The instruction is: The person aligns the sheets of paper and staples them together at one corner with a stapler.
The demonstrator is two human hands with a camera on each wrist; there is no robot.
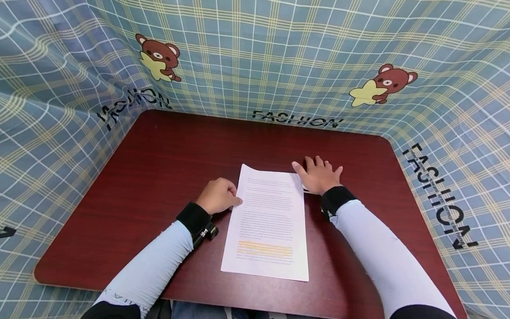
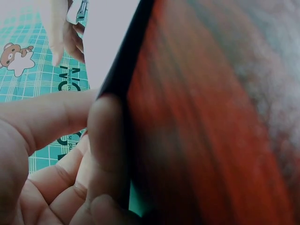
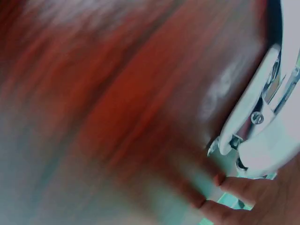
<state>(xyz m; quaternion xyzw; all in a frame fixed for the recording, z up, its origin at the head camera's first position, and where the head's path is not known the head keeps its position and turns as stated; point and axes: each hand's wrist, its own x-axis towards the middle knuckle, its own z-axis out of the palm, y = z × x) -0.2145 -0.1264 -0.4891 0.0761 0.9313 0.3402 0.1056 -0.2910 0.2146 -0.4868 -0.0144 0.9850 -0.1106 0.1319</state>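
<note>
A stack of printed sheets [image 1: 264,217], with a band of orange highlighting near its lower end, lies upright before me on the table. At its left edge my left hand [image 1: 218,196] pinches the paper between thumb and curled fingers. My right hand [image 1: 318,177] is at the top right corner, fingers spread and straight, palm down over a white stapler. In the head view that hand hides most of the stapler. The right wrist view shows the stapler [image 3: 267,140] from the side, its jaws at the paper's edge. In the left wrist view the sheets [image 2: 110,42] appear edge-on.
The dark red wooden table [image 1: 131,177] has rounded corners. A blue checked curtain [image 1: 255,57] with printed bears and lettering hangs close behind it and along both sides. The table's front edge is near my lap.
</note>
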